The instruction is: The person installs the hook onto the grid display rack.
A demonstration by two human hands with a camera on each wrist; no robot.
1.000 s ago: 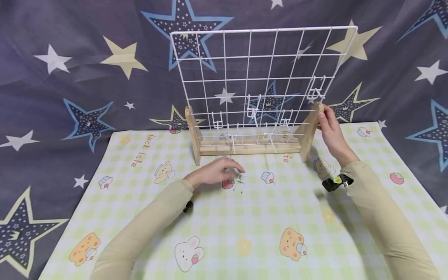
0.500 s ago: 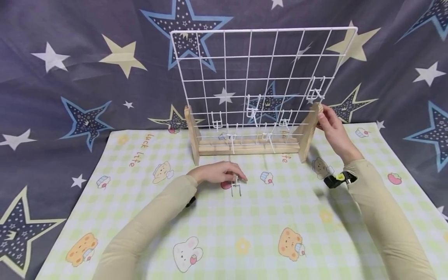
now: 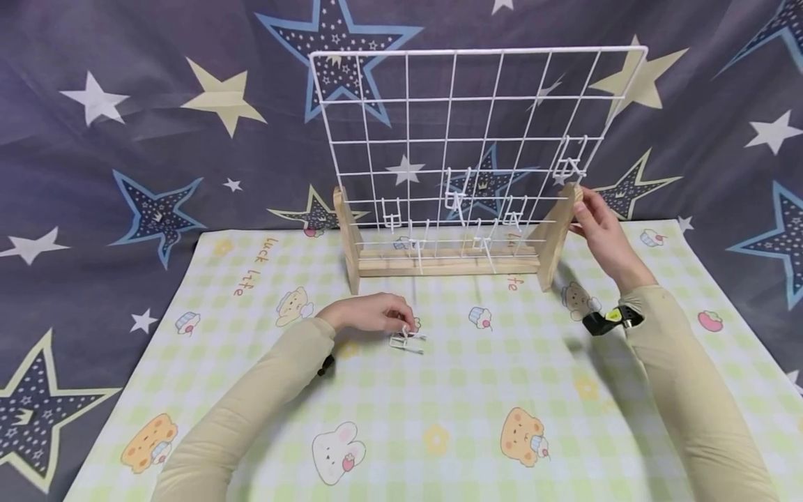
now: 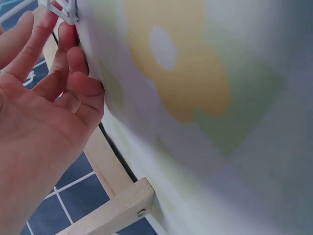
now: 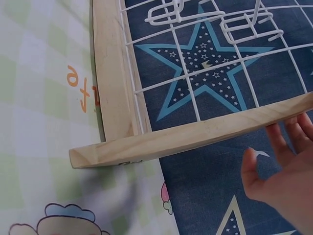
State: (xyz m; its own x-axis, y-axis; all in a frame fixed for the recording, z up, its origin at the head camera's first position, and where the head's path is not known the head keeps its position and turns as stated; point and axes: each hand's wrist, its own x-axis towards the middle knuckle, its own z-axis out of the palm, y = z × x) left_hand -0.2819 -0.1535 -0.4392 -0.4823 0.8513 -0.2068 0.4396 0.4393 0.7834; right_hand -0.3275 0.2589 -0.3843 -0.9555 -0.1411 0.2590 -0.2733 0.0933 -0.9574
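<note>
My left hand [image 3: 370, 314] is low over the table, its fingertips on a white wire hook [image 3: 408, 341] whose two prongs point right. The left wrist view shows only part of this hook [image 4: 66, 10] at the fingertips, with the palm turned up to that camera. At the back stands a white wire grid rack [image 3: 426, 100] in a wooden base. My right hand [image 3: 605, 233] holds the rack's right wooden side [image 3: 555, 244] near its top. In the right wrist view the fingertips reach the wood, while the thumb stands apart from it.
Several white wire hooks hang on the grid, among them an upper right hook [image 3: 567, 166] and a middle hook [image 3: 456, 200]. A checked cloth [image 3: 464, 390] with cartoon prints covers the table. Behind the rack hangs a dark curtain [image 3: 157, 42] with stars.
The wire hook has turned, its prongs swinging from pointing toward me to pointing right. My left hand has shifted a little left with it. The right hand stays at the rack.
</note>
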